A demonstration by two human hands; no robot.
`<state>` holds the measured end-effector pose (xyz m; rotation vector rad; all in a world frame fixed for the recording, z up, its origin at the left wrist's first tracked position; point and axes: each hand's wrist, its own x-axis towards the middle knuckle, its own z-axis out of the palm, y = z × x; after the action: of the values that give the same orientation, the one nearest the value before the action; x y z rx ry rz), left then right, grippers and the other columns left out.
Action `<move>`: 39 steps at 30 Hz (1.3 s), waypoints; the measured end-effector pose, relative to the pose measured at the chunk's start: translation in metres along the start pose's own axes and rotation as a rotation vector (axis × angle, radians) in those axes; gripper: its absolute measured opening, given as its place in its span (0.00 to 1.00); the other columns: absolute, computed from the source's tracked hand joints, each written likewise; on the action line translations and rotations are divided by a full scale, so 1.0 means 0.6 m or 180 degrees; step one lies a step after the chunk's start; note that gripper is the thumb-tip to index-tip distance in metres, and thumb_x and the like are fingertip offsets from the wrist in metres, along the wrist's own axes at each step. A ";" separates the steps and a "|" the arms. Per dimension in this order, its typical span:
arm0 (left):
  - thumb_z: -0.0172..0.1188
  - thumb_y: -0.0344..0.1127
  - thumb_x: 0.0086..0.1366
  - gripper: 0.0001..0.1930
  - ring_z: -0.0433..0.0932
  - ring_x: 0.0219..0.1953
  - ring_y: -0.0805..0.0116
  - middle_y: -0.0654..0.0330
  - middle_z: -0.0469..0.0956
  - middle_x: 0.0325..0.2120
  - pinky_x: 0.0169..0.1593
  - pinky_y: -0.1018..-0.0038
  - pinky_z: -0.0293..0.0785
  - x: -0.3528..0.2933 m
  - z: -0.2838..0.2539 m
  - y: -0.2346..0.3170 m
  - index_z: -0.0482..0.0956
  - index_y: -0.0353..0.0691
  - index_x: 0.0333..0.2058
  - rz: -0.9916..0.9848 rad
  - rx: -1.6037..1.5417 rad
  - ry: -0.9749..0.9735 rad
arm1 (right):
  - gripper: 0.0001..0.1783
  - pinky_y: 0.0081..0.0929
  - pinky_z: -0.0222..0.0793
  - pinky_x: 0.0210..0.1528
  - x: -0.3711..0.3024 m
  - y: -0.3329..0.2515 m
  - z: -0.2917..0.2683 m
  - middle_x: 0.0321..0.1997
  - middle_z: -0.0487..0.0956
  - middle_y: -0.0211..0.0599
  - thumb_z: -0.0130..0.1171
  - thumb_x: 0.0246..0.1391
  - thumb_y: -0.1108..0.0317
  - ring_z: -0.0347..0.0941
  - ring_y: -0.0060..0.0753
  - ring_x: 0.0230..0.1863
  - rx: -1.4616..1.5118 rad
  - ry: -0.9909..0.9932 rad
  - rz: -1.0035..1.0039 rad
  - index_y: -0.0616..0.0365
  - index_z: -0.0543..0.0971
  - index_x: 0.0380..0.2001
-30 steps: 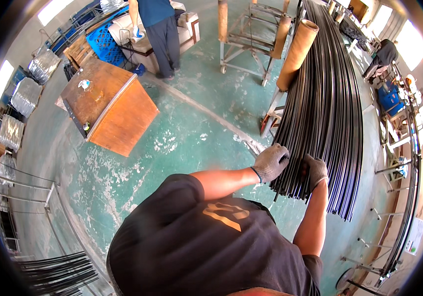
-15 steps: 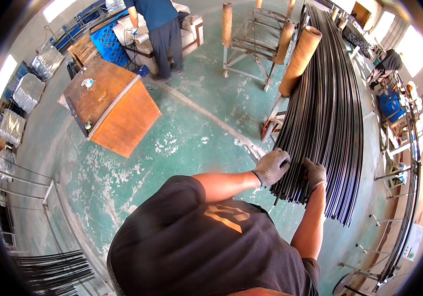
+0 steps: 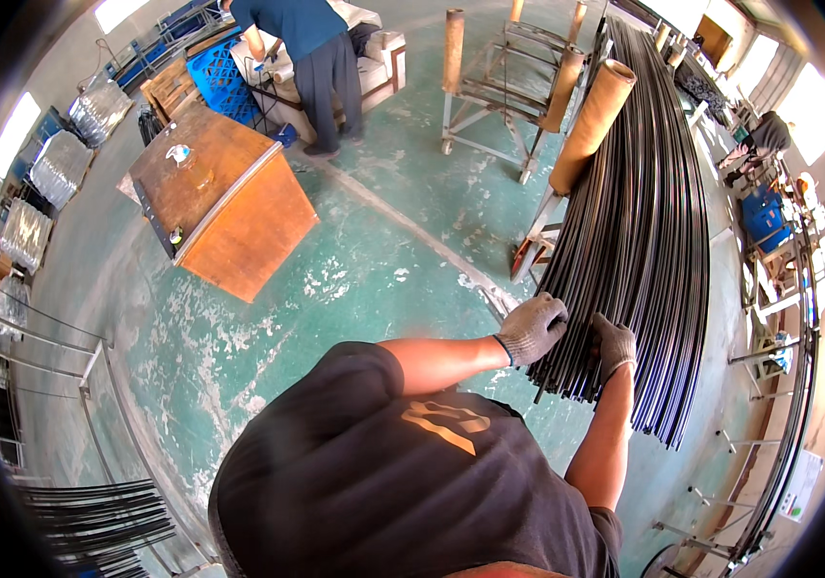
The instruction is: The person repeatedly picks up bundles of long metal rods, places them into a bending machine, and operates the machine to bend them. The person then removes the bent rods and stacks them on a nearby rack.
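A long bundle of thin black rods [image 3: 639, 222] runs away from me on the right, its near ends fanned out unevenly. My left hand [image 3: 535, 328], in a grey knit glove, is closed at the left edge of these rods; its curled fingers hide whatever they may hold. Over the near ends of the bundle, my gloved right hand [image 3: 613, 345] is closed too, thumb against the fingers. Whether a rod lies in its grip is too small to make out. A short gap with rod ends showing separates the two hands.
Brown cardboard tubes [image 3: 592, 127] stand upright on a wheeled metal frame [image 3: 499, 106] beside the rods. An orange-brown wooden desk [image 3: 248, 226] stands to the left, a co-worker [image 3: 311, 58] behind it. More black rods [image 3: 94, 520] lie on a rack at lower left. Another person [image 3: 764, 138] bends at far right.
My view has shifted slightly. Both hands stay closed in nearly the same places at the rods. The co-worker by the desk leans a little further left.
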<state>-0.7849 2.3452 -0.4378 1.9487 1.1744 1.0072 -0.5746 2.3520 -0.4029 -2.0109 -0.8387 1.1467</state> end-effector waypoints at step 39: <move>0.67 0.33 0.66 0.09 0.81 0.47 0.46 0.51 0.80 0.40 0.53 0.56 0.79 -0.002 0.006 -0.006 0.79 0.39 0.42 0.0009 -0.0067 0.0134 | 0.18 0.32 0.66 0.19 -0.010 -0.006 0.005 0.22 0.73 0.28 0.72 0.60 0.56 0.68 0.25 0.17 -0.0038 0.0154 -0.0043 0.57 0.77 0.30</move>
<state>-0.7838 2.3450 -0.4427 1.9219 1.1798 1.0628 -0.5804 2.3501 -0.3982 -2.0318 -0.8352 1.0835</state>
